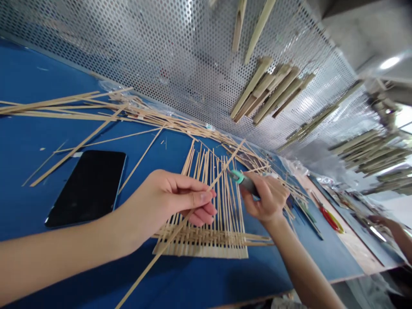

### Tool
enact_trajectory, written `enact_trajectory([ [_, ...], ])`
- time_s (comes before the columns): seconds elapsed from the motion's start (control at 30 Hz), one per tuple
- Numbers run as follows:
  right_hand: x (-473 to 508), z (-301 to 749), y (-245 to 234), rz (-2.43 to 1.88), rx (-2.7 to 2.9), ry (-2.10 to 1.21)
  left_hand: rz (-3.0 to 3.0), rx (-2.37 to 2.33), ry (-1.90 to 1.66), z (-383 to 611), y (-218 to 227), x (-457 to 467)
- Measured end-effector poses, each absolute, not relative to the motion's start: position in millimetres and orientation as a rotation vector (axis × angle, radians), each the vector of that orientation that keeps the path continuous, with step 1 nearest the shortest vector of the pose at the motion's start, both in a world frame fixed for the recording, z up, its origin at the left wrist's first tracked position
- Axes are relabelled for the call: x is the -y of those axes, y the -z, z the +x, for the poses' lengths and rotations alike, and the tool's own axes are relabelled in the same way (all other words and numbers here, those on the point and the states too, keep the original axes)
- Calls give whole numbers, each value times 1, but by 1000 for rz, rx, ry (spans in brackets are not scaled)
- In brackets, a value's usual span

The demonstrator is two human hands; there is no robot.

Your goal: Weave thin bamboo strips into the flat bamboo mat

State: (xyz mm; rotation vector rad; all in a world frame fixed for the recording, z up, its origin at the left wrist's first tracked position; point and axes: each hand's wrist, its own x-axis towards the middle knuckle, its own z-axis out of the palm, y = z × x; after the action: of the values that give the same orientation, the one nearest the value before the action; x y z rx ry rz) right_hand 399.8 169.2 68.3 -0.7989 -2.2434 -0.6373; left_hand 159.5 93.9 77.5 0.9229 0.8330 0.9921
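Note:
A partly woven mat of thin bamboo strips (222, 231) lies on the blue table (38, 86). My left hand (167, 201) hovers over its left side, fingers pinched on a long bamboo strip (180, 227) that slants from the table's front edge up across the mat. My right hand (267, 197) is closed round a teal-handled tool (243, 180) at the mat's right edge, its tip touching the upper part of that strip.
A black phone (88, 186) lies face up to the left. Loose bamboo strips (96, 109) are piled along a perforated metal wall (161, 51). Bamboo slats hang on that wall. Red-handled scissors (330, 216) lie to the right, near another person's hand (383, 221).

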Motion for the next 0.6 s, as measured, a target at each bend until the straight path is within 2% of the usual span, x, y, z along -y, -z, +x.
enact_trajectory([
  [0.17, -196, 412, -63, -1212, 2017, 672, 914, -885, -943, 162, -80, -92],
  [0.3, -204, 419, -61, -1356, 1921, 625, 891, -926, -978, 160, -80, -97],
  [0.47, -183, 416, -64, -1264, 1992, 540, 839, -1042, -1065, 157, -75, -109],
  [0.6, -163, 403, -67, -1040, 2255, 472, 801, -1038, -993, 159, -71, -112],
])
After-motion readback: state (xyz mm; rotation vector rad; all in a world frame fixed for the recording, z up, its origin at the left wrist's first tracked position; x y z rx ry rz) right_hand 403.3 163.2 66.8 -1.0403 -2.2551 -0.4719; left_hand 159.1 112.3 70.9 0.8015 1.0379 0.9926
